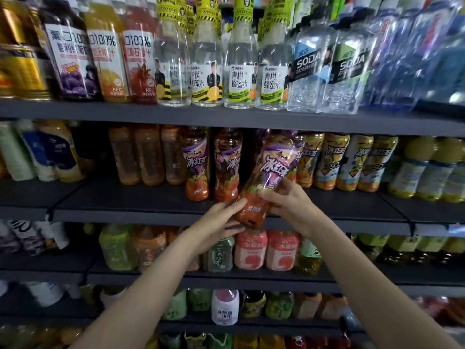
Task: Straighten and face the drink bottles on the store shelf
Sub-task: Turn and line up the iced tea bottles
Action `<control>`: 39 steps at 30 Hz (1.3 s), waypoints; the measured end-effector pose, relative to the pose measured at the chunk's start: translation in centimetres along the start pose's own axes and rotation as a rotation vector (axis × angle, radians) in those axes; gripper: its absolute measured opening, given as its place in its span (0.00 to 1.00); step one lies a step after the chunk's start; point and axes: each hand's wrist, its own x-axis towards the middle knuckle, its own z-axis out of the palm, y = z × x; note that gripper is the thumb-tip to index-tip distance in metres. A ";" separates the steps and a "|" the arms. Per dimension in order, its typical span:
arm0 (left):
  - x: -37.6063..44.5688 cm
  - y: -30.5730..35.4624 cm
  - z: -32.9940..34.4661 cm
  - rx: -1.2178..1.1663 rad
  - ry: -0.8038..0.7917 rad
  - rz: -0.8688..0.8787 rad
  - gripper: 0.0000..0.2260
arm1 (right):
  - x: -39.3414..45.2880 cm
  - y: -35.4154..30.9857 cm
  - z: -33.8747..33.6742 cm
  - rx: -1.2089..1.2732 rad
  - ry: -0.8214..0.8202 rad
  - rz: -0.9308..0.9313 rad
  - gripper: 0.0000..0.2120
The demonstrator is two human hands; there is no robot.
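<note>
While both hands meet at the middle shelf (352,209), one iced-tea bottle (266,177) with a purple label sits between them, tilted, its top leaning far and right toward the yellow-label bottles (332,161), its orange base hanging past the shelf's near edge. Left hand (216,222): fingers curled against the base from the left and below. Right hand (286,200): fingers wrapped round the lower body from the right, thumb across the label's lower edge. Two matching purple-label bottles (197,162) stand upright just left of it, labels facing near. Bare dark shelf runs left of these along the near edge. Further left, orange bottles (148,154) stand set back, labels apparently turned away, though blur makes this uncertain. Upper shelf: clear honey-water bottles (239,69) and soda bottles (307,71) in a row.
</note>
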 end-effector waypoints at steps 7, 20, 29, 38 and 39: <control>-3.7 0.2 -0.1 0.521 0.175 0.274 0.23 | -2.5 -1.3 0.3 0.113 0.123 0.097 0.16; -6.2 1.8 -1.8 0.210 0.067 0.062 0.24 | -4.5 -1.6 1.3 0.391 0.059 -0.059 0.11; -5.7 1.2 -0.7 0.772 0.510 0.592 0.29 | -3.8 -2.6 2.4 0.201 0.141 -0.045 0.19; -6.3 3.4 -1.3 0.495 0.338 0.611 0.29 | -3.2 -3.3 1.9 0.567 0.198 0.036 0.15; -6.3 3.6 -1.2 0.449 0.330 0.618 0.28 | -3.2 -3.4 2.0 0.603 0.204 0.051 0.14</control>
